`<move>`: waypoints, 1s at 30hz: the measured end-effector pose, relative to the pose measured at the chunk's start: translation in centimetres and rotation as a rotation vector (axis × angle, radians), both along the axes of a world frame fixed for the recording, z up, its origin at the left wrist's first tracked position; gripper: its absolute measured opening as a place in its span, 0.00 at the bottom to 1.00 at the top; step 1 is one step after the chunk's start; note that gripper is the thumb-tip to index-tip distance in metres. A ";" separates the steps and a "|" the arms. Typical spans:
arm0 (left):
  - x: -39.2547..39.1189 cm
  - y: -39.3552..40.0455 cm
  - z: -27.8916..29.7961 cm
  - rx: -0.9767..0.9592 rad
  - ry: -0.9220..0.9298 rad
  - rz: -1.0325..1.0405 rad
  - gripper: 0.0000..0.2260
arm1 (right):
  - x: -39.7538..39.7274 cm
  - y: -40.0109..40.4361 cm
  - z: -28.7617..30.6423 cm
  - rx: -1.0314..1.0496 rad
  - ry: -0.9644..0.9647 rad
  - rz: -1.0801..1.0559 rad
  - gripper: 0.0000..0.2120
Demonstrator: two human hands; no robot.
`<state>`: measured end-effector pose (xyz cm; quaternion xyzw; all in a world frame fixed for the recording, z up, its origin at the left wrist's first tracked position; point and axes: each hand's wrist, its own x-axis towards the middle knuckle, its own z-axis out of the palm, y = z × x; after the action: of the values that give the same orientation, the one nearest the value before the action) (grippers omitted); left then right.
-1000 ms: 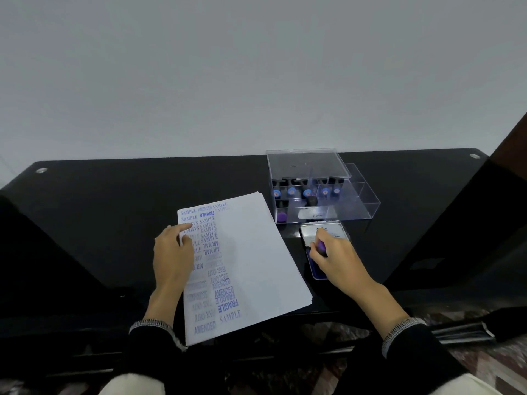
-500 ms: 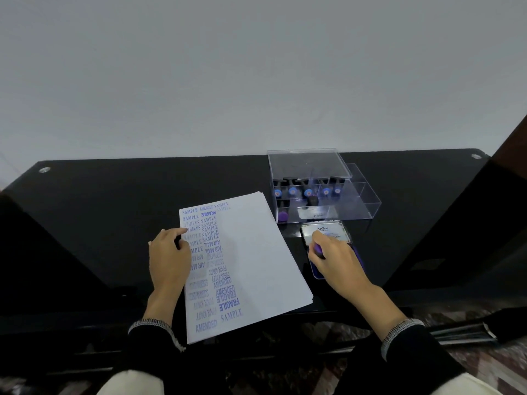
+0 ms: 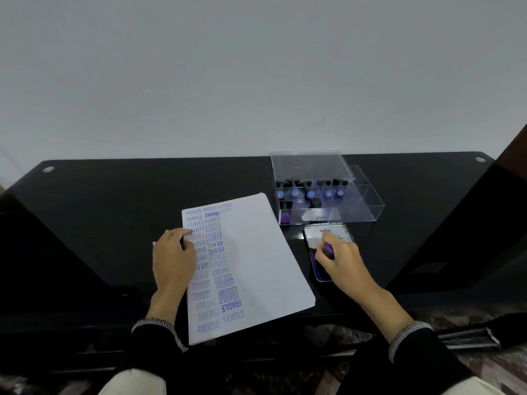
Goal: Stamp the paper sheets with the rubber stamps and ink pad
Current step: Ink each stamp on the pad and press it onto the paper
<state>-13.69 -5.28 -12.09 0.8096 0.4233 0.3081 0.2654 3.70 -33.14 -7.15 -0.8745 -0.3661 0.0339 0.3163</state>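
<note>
A stack of paper sheets (image 3: pixel 256 260) lies tilted on a black glass table (image 3: pixel 114 201), its near corner hanging a little over the front edge. The left part of the top sheet is covered with blue stamped words such as SAMPLE, FRAGILE, AIR MAIL, EXPRESS, FAX OUT and AMENDED; the right part is blank. The left hand (image 3: pixel 172 260) rests on the left edge of the stack, its forefinger stretched out over the stamped words and the other fingers loosely bent, holding nothing. To the right of the sheets, just beside them, sits the ink pad (image 3: pixel 320 269), its lid (image 3: pixel 328 233) open and standing toward the far side, with a white label on it. The right hand (image 3: pixel 342 258) is curled round a rubber stamp with a purple handle (image 3: pixel 328 248) and holds it down over the blue pad; whether the stamp face touches the ink is hidden by the fingers. Just behind the ink pad stands a clear plastic box (image 3: pixel 368 206) with compartments, its clear lid (image 3: pixel 310 165) lying across the left and far part. Inside it a row of stamps (image 3: pixel 309 192) with blue ends lies side by side, and one more stamp with a purple end (image 3: pixel 285 218) lies in the near left compartment. Both wrists wear dark sleeves with a pale trimmed cuff
</note>
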 end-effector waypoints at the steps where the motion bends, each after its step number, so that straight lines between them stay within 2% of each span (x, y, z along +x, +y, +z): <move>1: 0.0 0.0 0.0 0.000 0.004 0.004 0.10 | 0.0 0.0 0.1 -0.005 -0.003 0.003 0.09; 6: 0.1 -0.2 0.3 0.016 0.012 0.011 0.10 | -0.5 0.9 0.3 -0.168 -0.193 0.054 0.09; 10: 0.2 -0.3 0.6 0.032 0.034 0.019 0.11 | -0.2 0.3 0.4 -0.041 -0.042 -0.009 0.10; 16: 0.0 0.0 1.5 0.088 0.224 0.006 0.10 | -1.6 1.9 1.2 -0.326 -0.299 0.041 0.08; 19: -0.1 0.0 1.4 0.135 0.244 0.002 0.06 | -2.3 2.7 2.1 -0.454 -0.385 0.021 0.02; 21: -0.1 0.0 1.3 0.127 0.240 -0.006 0.07 | -2.9 3.6 2.6 -0.479 -0.411 -0.039 0.05; 24: 0.1 0.1 1.5 0.121 0.231 -0.035 0.07 | -4.5 6.0 3.3 -0.238 -0.302 -0.069 0.07; 26: 0.0 0.1 1.5 0.106 0.244 -0.066 0.07 | -5.3 8.1 3.6 -0.006 -0.023 -0.014 0.09; 28: 0.0 0.2 1.3 0.117 0.259 -0.099 0.10 | -5.1 10.8 3.6 0.101 0.260 0.047 0.08; 30: 0.0 0.3 1.1 0.139 0.308 -0.122 0.15 | -4.0 13.4 3.2 0.125 0.358 0.088 0.07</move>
<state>-13.71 -5.00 -10.98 0.8878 0.3869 0.1921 0.1592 -0.31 -19.72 -3.96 -0.8163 -0.3435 0.1799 0.4282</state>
